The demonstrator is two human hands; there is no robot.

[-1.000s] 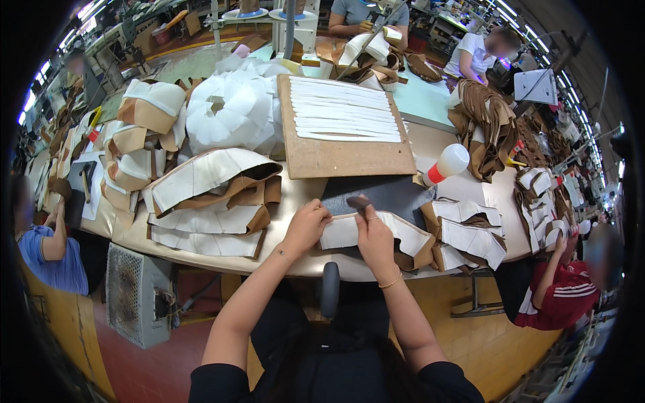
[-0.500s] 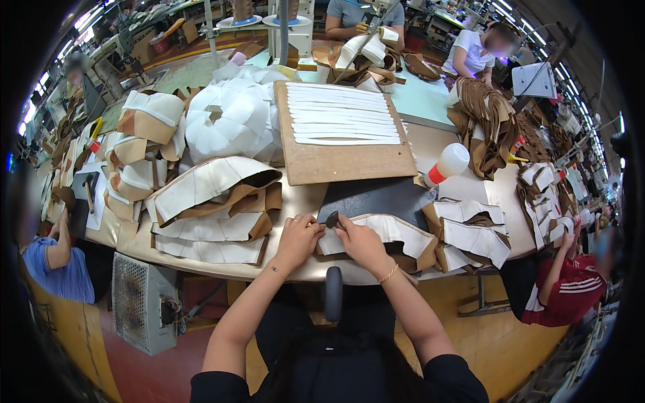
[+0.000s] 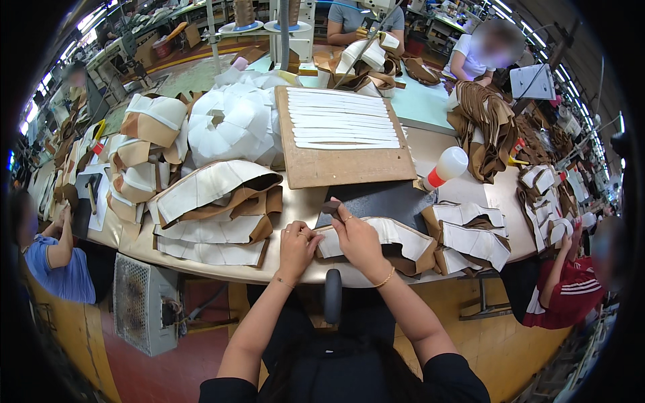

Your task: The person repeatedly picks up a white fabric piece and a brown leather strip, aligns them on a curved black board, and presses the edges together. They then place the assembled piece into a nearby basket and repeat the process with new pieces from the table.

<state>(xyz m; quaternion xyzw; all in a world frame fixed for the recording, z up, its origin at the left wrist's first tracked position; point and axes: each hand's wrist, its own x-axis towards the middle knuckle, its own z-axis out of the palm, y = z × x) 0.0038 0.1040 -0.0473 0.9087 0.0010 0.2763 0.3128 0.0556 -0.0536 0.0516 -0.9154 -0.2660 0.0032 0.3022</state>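
In front of me lies a curved leather piece (image 3: pixel 379 232) with a white backing and brown edges. My left hand (image 3: pixel 299 248) is at its left end, fingers bent and pinched on the edge. Just to the right, my right hand (image 3: pixel 358 240) reaches over the same end. Between its thumb and fingers it grips a small dark brown flap (image 3: pixel 330 207); whether this is joined to the leather piece I cannot tell. A black board (image 3: pixel 369 196) lies beneath and beyond the work.
Stacked white-backed leather pieces (image 3: pixel 208 228) lie left, others (image 3: pixel 474 232) right. Ahead, a tan board (image 3: pixel 346 168) carries several white strips (image 3: pixel 342 117). A white bottle with a red band (image 3: pixel 449 164) stands beside it. White curved pieces (image 3: pixel 232 124) are heaped behind. Co-workers sit around.
My hands have moved apart slightly. The left has shifted down; the right has turned, raising the dark brown flap a little up and away from the left fingers.
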